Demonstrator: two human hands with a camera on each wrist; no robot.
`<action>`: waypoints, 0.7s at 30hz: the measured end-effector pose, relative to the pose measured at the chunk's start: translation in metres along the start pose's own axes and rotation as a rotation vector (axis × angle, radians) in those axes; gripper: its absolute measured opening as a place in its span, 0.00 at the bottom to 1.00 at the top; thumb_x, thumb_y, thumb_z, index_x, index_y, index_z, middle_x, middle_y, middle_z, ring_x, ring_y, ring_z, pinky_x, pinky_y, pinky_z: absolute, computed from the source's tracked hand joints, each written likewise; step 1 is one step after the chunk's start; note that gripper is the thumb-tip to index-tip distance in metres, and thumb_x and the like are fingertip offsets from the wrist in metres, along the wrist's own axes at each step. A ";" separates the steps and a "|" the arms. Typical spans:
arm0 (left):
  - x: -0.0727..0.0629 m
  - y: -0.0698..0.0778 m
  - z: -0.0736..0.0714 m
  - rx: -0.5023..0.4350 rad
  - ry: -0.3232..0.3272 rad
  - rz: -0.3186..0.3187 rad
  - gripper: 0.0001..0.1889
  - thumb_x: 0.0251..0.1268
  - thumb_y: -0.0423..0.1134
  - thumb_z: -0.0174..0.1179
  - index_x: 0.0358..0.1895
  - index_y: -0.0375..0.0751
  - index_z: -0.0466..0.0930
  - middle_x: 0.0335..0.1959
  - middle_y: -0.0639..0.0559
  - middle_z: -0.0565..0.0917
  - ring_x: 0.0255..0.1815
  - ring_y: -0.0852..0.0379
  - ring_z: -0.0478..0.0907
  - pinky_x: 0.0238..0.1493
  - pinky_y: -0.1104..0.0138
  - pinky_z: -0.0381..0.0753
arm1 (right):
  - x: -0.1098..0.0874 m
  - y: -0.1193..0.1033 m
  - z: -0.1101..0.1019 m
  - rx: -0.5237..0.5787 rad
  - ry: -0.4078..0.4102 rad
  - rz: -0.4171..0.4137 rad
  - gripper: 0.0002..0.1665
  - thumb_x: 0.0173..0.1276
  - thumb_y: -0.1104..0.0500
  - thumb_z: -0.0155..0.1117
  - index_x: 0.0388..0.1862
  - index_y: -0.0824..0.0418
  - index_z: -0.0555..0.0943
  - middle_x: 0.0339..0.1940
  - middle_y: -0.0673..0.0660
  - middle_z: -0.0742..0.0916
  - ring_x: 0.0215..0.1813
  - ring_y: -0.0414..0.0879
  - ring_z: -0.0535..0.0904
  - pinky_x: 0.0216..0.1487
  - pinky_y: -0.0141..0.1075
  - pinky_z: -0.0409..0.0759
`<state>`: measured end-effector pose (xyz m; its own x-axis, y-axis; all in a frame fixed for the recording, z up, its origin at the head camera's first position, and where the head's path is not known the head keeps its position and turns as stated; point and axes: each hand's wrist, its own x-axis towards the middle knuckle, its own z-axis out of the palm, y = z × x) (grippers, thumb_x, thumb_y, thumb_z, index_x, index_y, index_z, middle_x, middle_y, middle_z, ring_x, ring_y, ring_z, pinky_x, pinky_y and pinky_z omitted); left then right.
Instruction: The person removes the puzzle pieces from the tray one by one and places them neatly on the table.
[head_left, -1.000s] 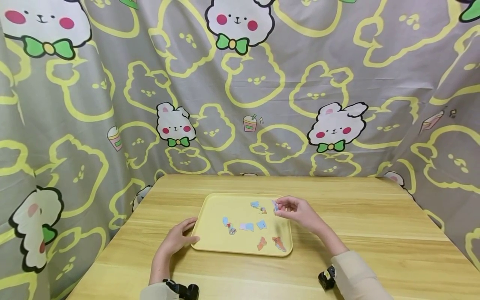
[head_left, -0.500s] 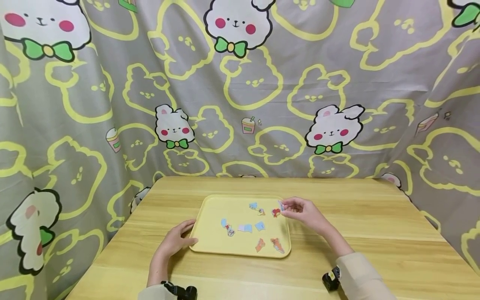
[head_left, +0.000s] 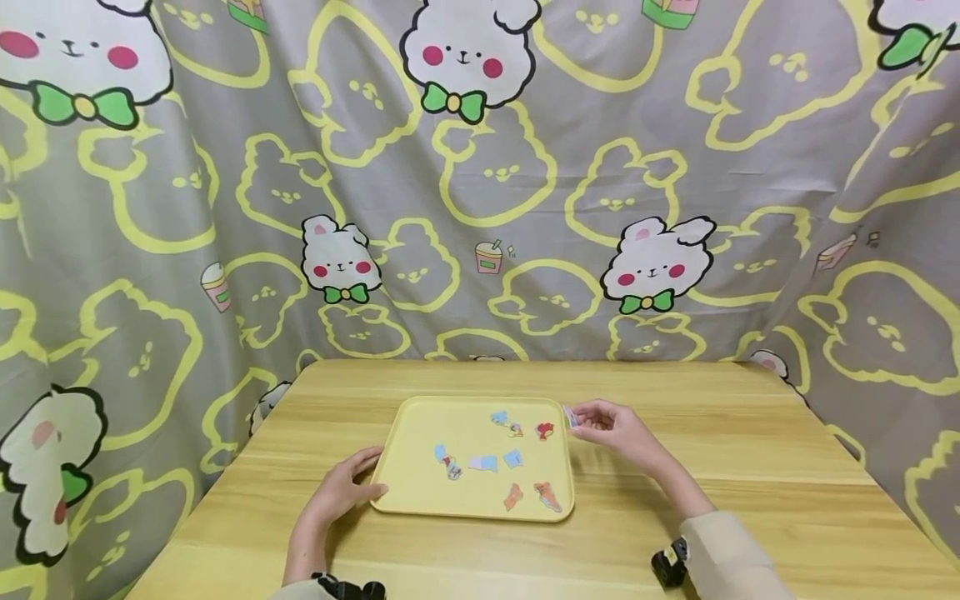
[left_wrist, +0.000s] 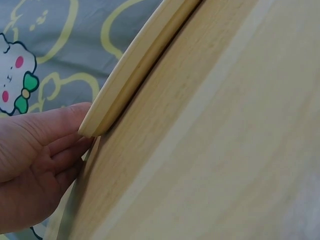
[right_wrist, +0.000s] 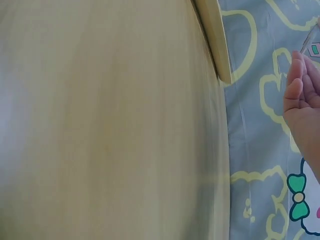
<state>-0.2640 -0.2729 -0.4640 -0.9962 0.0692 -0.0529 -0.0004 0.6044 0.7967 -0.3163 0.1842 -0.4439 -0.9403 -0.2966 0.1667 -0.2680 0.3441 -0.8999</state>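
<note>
Lower left, the left hand (head_left: 345, 485) grips the yellow tray (head_left: 423, 427); lower right, the right hand (head_left: 615, 428) pinches a small flat piece (head_left: 570, 416).

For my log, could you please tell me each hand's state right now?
Left hand: holding the yellow tray by its edge.
Right hand: closed, pinching a small flat piece.

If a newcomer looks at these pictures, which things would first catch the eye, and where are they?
Probably the grey curtain behind the table, with its large white bunnies and yellow outlines. Next comes the yellow tray on the wooden table, with small coloured pieces scattered on it. The left hand touches its left edge, while the right hand pinches a small piece near its far right corner.
</note>
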 end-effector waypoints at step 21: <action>0.000 -0.001 -0.001 -0.032 -0.012 0.019 0.37 0.56 0.33 0.70 0.70 0.32 0.66 0.65 0.34 0.76 0.74 0.34 0.61 0.75 0.41 0.55 | -0.017 0.016 -0.033 -0.093 0.046 0.034 0.27 0.63 0.52 0.70 0.55 0.68 0.80 0.41 0.60 0.85 0.38 0.38 0.78 0.38 0.28 0.79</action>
<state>-0.2639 -0.2742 -0.4648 -0.9949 0.0903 -0.0443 0.0160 0.5770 0.8166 -0.3115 0.2241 -0.4475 -0.9573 -0.2429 0.1571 -0.2522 0.4349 -0.8644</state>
